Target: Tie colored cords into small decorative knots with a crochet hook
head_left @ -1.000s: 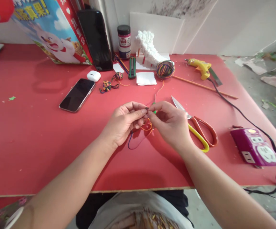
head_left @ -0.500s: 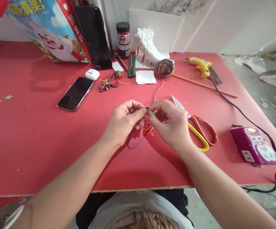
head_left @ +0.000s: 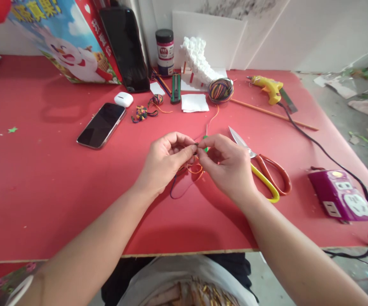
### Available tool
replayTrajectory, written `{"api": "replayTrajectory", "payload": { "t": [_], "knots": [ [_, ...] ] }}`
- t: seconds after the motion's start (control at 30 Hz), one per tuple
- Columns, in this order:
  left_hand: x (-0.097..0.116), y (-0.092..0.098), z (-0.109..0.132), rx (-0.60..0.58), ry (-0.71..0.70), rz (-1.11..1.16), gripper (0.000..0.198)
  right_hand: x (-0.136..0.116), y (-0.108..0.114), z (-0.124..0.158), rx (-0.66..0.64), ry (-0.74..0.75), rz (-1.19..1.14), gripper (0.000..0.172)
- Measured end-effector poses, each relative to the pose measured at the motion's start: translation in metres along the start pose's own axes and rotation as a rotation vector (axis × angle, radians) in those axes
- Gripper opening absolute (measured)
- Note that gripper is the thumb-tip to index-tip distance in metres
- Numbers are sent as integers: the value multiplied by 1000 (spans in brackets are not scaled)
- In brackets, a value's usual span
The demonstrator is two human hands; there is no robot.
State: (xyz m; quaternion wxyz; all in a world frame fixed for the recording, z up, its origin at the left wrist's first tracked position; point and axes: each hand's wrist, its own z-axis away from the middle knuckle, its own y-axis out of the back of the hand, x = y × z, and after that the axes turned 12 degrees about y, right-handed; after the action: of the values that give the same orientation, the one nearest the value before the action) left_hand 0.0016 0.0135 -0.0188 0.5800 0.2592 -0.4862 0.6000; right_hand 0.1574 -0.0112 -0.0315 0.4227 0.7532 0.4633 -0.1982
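Pinching a dark piece, left hand and right hand, its shape mostly hidden

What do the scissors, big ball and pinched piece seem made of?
Scissors: probably metal blades, given grey glint; smooth coloured handles, perhaps plastic. Big ball: matte, likely yarn or cord, from its wound strands. Pinched piece: possibly thread; too small to tell.

The dark bit the hands pinch is too small to identify
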Motion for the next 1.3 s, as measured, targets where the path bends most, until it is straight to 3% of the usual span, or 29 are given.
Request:
{"api": "replayTrajectory", "payload": {
  "t": [0.43, 0.77, 1.1, 1.3],
  "knots": [
    [2, -3, 0, 73, 5, -42, 30, 0, -1, 1, 8, 58, 60, 11],
    [2, -1, 4, 65, -180, -273, 13, -3, 1, -3, 15, -287, -249, 3],
    [-2, 0, 2, 90, -271, -350, 11, -6, 3, -6, 7, -316, -271, 5],
    [-7, 6, -4, 94, -388, -455, 5, -9, 6, -9, 2, -453, -417, 8]
  ]
}}
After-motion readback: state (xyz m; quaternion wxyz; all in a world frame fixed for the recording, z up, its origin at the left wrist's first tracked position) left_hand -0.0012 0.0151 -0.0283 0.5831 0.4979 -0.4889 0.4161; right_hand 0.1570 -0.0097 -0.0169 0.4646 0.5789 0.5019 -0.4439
